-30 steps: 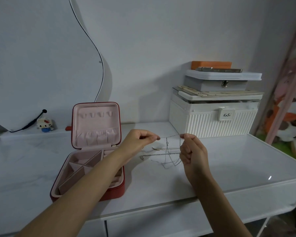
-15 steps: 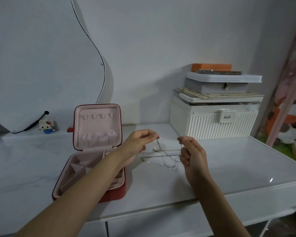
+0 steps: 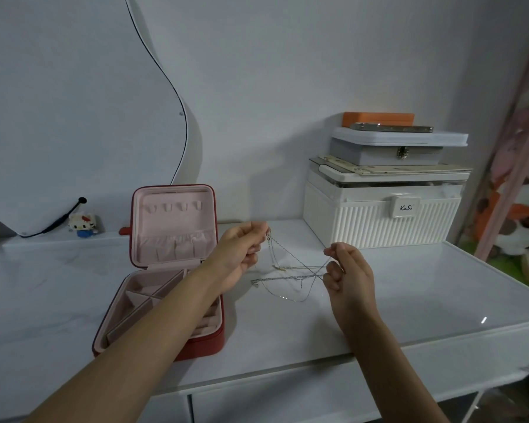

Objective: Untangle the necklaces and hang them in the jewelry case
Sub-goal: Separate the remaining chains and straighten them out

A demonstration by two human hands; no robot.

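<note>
Thin silver necklaces lie tangled on the white table, partly lifted between my hands. My left hand pinches one chain end near its clasp, raised above the table. My right hand pinches another strand at the tangle's right side, lower down. A red jewelry case with pink lining stands open to the left; its upright lid shows small hooks and a gathered pocket. My left forearm crosses over the case's tray.
A white ribbed box with a grey box and an orange box stacked on top stands at the back right. A small toy figure sits at the back left below a curved mirror. The table's front edge runs close to my forearms.
My hands have drawn further apart, my right hand lower and my left still raised. The chain between them now slants and the tangle is spread wider.
</note>
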